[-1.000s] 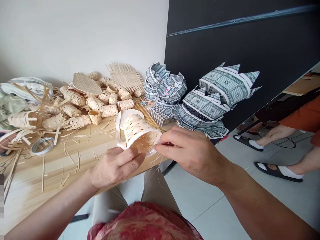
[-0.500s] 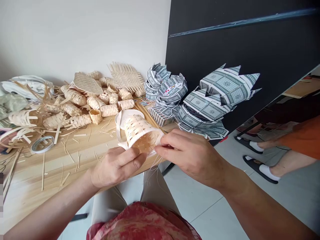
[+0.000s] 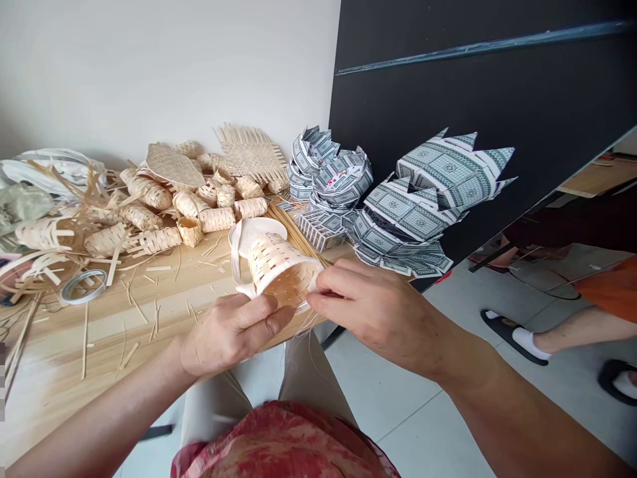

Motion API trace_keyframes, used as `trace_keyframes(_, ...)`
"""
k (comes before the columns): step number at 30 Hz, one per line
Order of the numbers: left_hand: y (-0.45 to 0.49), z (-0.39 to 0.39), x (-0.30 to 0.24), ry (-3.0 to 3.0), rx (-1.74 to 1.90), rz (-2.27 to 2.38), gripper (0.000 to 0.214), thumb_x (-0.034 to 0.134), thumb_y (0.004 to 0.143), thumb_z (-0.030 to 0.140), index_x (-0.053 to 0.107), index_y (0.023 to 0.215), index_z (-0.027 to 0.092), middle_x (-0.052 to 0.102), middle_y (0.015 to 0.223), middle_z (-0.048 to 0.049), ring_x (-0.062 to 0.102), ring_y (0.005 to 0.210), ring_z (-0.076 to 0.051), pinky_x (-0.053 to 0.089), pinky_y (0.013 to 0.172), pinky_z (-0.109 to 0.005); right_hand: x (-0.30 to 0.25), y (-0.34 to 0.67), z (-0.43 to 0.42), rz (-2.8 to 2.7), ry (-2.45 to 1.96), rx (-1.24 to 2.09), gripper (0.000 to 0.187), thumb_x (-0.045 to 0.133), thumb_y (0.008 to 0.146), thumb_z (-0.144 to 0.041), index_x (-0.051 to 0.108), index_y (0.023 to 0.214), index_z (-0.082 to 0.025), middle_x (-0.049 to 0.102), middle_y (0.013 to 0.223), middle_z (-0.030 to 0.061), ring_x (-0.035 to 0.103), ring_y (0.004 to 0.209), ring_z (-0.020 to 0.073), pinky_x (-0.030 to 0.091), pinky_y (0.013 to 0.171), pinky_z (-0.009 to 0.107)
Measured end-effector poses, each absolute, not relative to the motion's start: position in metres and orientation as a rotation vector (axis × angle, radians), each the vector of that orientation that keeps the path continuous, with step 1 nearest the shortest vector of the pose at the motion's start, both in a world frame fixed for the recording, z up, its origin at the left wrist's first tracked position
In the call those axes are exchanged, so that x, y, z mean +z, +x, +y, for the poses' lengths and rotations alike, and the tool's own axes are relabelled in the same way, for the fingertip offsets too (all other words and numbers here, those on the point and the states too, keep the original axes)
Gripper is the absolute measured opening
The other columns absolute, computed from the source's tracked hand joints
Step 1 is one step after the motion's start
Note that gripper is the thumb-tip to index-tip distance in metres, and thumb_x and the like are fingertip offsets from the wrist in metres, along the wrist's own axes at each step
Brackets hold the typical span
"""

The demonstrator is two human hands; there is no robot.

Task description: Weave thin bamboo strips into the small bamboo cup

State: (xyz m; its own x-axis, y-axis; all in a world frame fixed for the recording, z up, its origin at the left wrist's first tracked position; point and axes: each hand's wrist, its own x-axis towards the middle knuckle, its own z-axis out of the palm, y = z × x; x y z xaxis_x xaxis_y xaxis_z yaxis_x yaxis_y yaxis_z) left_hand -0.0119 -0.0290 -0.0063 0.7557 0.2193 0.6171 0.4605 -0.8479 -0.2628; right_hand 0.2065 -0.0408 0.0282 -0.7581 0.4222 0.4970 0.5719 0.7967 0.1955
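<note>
Both my hands hold a small woven bamboo basket tilted on its side above the table edge, with its open end facing down toward me. A white strap loops from its far side. My left hand grips the basket from below. My right hand pinches its rim near the near right side, and the fingertips hide the contact point. Thin pale fibres hang below the basket.
The wooden table holds woven bamboo pieces, loose strips, a tape roll and a stick bundle. Patterned paper crowns stand against a black board. A co-worker's sandalled foot is on the tiled floor.
The basket and my hands have shifted only slightly. The co-worker's feet have moved to the right across the floor.
</note>
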Motion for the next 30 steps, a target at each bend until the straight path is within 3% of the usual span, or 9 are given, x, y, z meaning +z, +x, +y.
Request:
trace_keyframes(7, -0.009, -0.031, -0.003, -2.601, -0.915, -0.639, 0.039, 0.026, 0.097, 0.018, 0.055, 0.071, 0.014, 0.059, 0.059, 0.0012, 0.046, 0.045, -0.005, 0.033, 0.044, -0.020, 0.028, 0.211, -0.040, -2.504, -0.789, -0.433, 0.034, 0.035, 0.087, 0.000, 0.060, 0.069, -0.013, 0.052, 0.071, 0.0036, 0.043, 0.066, 0.0132, 0.033, 0.058, 0.025)
trace_keyframes(11, -0.008, -0.030, -0.001, -2.622, -0.930, -0.680, 0.044, 0.024, 0.097, 0.022, 0.054, 0.065, 0.014, 0.057, 0.055, 0.0008, 0.044, 0.043, -0.004, 0.031, 0.041, -0.019, 0.025, 0.209, -0.039, -2.485, -0.759, -0.391, 0.033, 0.036, 0.086, 0.000, 0.060, 0.068, -0.013, 0.051, 0.070, 0.0031, 0.042, 0.065, 0.0127, 0.034, 0.058, 0.024)
trace_keyframes(19, -0.007, -0.028, -0.005, -2.613, -0.958, -0.595, 0.040, 0.028, 0.096, 0.017, 0.057, 0.068, 0.013, 0.059, 0.060, -0.0001, 0.045, 0.045, -0.006, 0.034, 0.044, -0.020, 0.024, 0.206, -0.039, -2.509, -0.782, -0.357, 0.031, 0.038, 0.087, -0.001, 0.060, 0.068, -0.013, 0.054, 0.071, 0.0032, 0.044, 0.068, 0.0131, 0.035, 0.058, 0.025)
trace_keyframes(23, -0.008, -0.023, -0.008, -2.783, -1.033, -0.623, 0.033, 0.032, 0.095, 0.017, 0.062, 0.081, 0.011, 0.059, 0.068, -0.0023, 0.050, 0.053, -0.007, 0.038, 0.048, -0.019, 0.027, 0.208, -0.034, -2.577, -0.799, -0.309, 0.035, 0.036, 0.087, -0.001, 0.059, 0.065, -0.013, 0.052, 0.070, 0.0030, 0.044, 0.066, 0.0125, 0.034, 0.056, 0.024)
trace_keyframes(26, -0.007, -0.014, -0.002, -3.049, -1.026, -0.562, 0.024, 0.041, 0.092, 0.018, 0.064, 0.092, 0.014, 0.058, 0.074, -0.0023, 0.055, 0.064, -0.008, 0.043, 0.056, -0.018, 0.032, 0.209, -0.026, -2.655, -0.764, -0.149, 0.035, 0.037, 0.088, -0.003, 0.063, 0.067, -0.014, 0.053, 0.068, 0.0032, 0.044, 0.069, 0.0137, 0.033, 0.055, 0.024)
trace_keyframes(30, -0.006, -0.001, 0.010, -3.349, -1.007, -0.547, 0.018, 0.050, 0.088, 0.019, 0.067, 0.088, 0.014, 0.058, 0.075, -0.0025, 0.056, 0.069, -0.009, 0.046, 0.064, -0.018, 0.038, 0.211, -0.012, -2.660, -0.671, 0.130, 0.032, 0.043, 0.086, -0.005, 0.068, 0.070, -0.017, 0.059, 0.068, 0.0026, 0.046, 0.075, 0.0149, 0.036, 0.059, 0.024)
